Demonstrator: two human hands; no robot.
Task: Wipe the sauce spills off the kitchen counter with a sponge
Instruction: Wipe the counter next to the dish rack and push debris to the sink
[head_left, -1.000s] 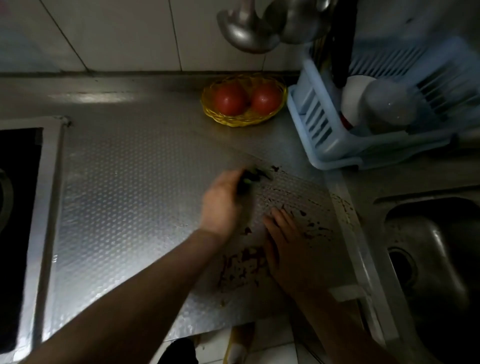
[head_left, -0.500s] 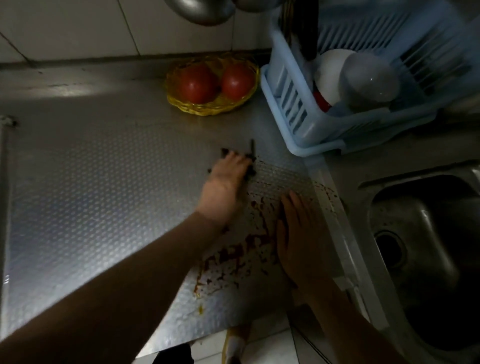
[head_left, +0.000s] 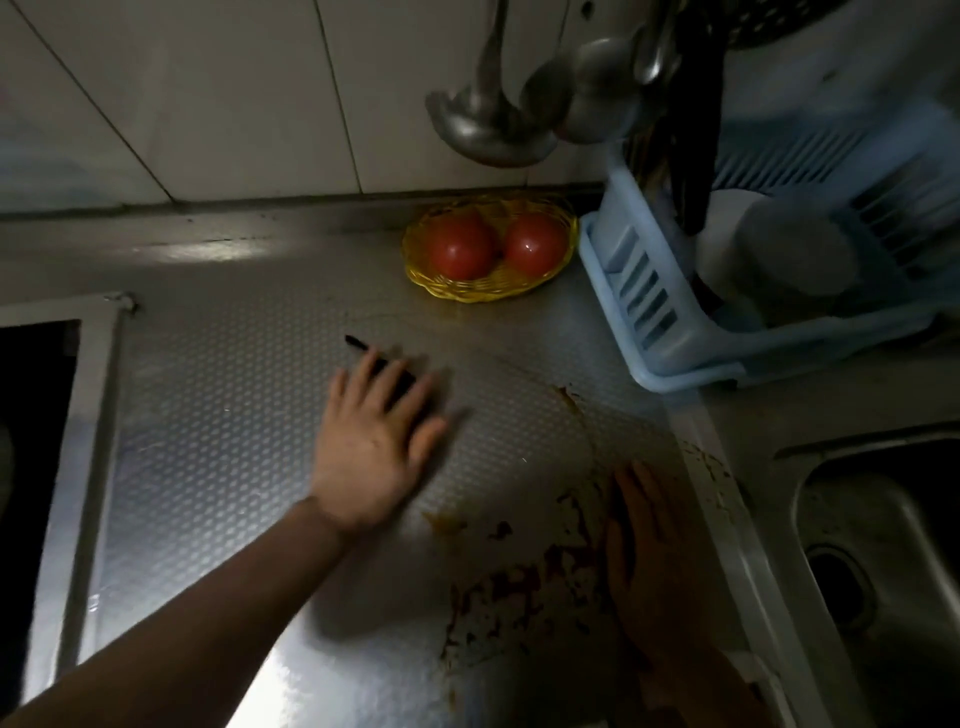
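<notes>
My left hand (head_left: 371, 441) lies flat on the dimpled steel counter (head_left: 218, 415) with fingers straight, pressing a dark sponge (head_left: 363, 347) of which only a thin dark edge shows past the fingertips. Reddish-brown sauce spills (head_left: 519, 577) cover the counter near its front edge, with a thin smear (head_left: 571, 397) further back and specks on the sink's raised rim (head_left: 711, 467). My right hand (head_left: 654, 561) rests flat on the counter at the right side of the spills, fingers straight.
A yellow basket (head_left: 488, 291) with two tomatoes stands at the back. A light blue dish rack (head_left: 675, 332) with bowls is at the right, metal ladles (head_left: 493, 124) hang above, the sink (head_left: 883, 545) lies right, a black hob (head_left: 31, 441) left.
My left hand has swept the sponge leftward and away from the spill, and its fingers now lie flat. The upper part of the spill is wiped to a faint smear. My right hand stays put.
</notes>
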